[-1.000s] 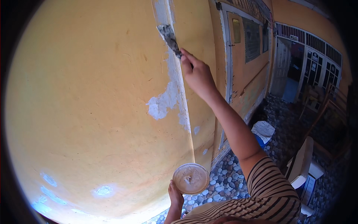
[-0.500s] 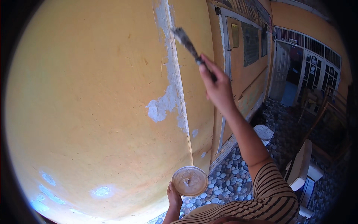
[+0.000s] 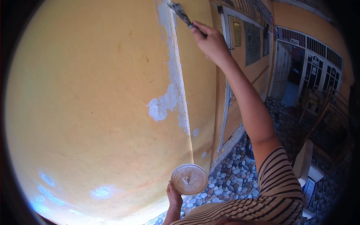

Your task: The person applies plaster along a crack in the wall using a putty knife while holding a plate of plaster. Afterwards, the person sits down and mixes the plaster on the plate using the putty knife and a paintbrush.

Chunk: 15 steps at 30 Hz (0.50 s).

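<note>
Low at six o'clock, the left hand grips a bowl of pale paste; at twelve, the right hand clutches a putty knife, blade at the yellow wall's pale strip. Farther off, at two, stands a pale door.

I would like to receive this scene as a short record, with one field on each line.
Right hand: raised, gripping a scraper
Scraper blade: near the upper part of a pale vertical strip; contact unclear
Left hand: low, holding a round bowl
Bowl content: pale paste
Wall: yellow, with a grey patch left of the strip
Floor: covered in a pebble pattern
Clothing: striped shirt
</note>
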Each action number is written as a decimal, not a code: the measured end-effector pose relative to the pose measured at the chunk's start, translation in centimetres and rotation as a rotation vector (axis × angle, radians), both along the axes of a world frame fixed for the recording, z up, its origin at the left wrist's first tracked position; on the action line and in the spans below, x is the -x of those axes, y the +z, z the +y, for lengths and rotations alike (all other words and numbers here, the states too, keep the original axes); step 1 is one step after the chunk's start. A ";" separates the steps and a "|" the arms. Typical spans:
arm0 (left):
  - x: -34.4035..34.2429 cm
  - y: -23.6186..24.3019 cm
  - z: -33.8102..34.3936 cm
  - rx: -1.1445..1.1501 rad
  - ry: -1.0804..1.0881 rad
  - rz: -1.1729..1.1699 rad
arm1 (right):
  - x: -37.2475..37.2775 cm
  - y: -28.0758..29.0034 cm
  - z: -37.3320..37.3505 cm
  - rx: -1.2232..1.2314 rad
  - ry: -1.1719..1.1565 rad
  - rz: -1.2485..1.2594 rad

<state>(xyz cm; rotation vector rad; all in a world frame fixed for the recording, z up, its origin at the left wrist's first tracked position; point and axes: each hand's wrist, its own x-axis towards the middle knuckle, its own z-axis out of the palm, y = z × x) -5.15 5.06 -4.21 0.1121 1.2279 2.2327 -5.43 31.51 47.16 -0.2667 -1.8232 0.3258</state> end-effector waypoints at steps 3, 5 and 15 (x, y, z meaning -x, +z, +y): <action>0.0 -0.2 0.7 -0.006 0.013 -0.033 | -1.4 -4.2 -0.6 0.079 0.022 -0.069; 0.1 -0.6 1.0 -0.007 -0.014 -0.024 | -2.7 -6.5 -0.9 0.091 0.042 -0.107; -0.1 -1.2 0.8 0.030 -0.071 -0.006 | -5.0 -3.5 -4.1 -0.008 -0.061 -0.056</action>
